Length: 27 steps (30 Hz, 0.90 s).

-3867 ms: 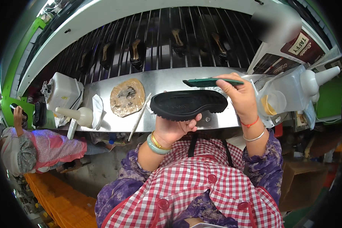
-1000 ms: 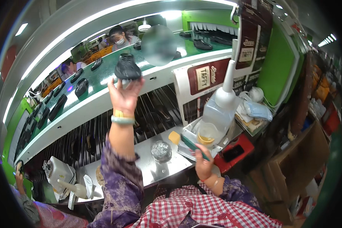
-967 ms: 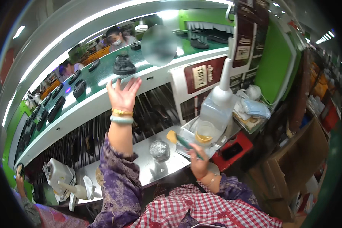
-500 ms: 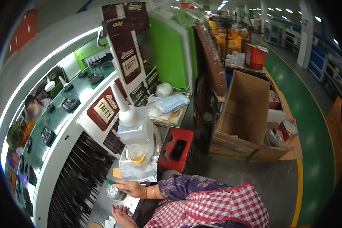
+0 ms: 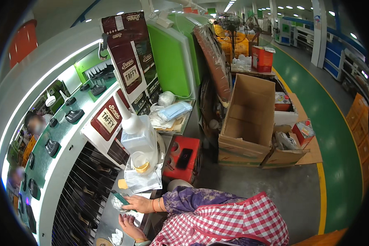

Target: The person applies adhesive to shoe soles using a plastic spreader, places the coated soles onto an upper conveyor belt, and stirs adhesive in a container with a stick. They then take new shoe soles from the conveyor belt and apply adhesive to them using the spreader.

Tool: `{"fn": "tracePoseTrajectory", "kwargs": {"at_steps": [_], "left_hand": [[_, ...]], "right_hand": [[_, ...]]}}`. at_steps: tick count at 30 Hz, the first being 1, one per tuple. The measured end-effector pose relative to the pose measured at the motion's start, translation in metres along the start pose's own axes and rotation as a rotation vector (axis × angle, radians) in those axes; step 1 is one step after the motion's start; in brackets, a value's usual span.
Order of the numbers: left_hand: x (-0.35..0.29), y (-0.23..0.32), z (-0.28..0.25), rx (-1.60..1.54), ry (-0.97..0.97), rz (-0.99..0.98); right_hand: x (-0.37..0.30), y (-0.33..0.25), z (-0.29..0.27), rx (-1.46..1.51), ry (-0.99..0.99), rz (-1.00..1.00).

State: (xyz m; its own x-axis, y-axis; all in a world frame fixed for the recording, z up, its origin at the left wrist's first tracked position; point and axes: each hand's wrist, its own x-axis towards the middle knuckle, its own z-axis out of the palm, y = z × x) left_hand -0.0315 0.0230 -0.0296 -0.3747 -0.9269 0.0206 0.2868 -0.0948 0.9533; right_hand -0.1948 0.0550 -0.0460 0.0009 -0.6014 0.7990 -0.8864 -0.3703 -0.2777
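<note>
On the grey bench, my right hand point(image 5: 138, 203) grips a flat, dark green strip-like tool point(image 5: 120, 198). That tool lies against a silvery-white, rounded crumpled bundle point(image 5: 117, 204), partly hidden beneath it. Closer to me, my left hand point(image 5: 129, 225) is half turned up with loosely curled fingers, and nothing shows in it. Beside it is a crumpled white cloth point(image 5: 116, 237). A small yellow pad point(image 5: 122, 184) sits beyond the bundle, next to a white sheet point(image 5: 145, 181) under a translucent cup point(image 5: 140, 162).
A translucent bottle point(image 5: 137, 137) with a long nozzle stands past the cup. On the left, a conveyor point(image 5: 63, 131) carries dark shoe parts above a dark rack. A phone point(image 5: 184, 158) rests on a red crate point(image 5: 187, 143). An open cardboard box point(image 5: 250, 110) stands on the floor.
The view has shifted slightly. My right hand has tilted, and the green tool now shows more fully across the bundle. My left hand has come a little closer to the right.
</note>
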Motion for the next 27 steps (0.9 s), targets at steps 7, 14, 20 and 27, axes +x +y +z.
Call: {"fn": "tracePoseTrajectory", "kwargs": {"at_steps": [7, 14, 20, 27], "left_hand": [[0.001, -0.005, -0.006, 0.04, -0.049, 0.058], [-0.002, -0.004, -0.003, 0.013, -0.032, 0.029], [-0.006, 0.0, 0.0, 0.021, -0.044, 0.014], [-0.011, 0.008, 0.006, 0.076, -0.026, -0.035]], "right_hand": [[-0.002, -0.006, -0.003, 0.094, -0.036, 0.057], [0.002, -0.008, -0.007, 0.157, -0.019, 0.095], [0.004, -0.009, -0.011, 0.148, -0.056, 0.071], [0.001, -0.009, -0.004, 0.143, 0.004, 0.073]]}}
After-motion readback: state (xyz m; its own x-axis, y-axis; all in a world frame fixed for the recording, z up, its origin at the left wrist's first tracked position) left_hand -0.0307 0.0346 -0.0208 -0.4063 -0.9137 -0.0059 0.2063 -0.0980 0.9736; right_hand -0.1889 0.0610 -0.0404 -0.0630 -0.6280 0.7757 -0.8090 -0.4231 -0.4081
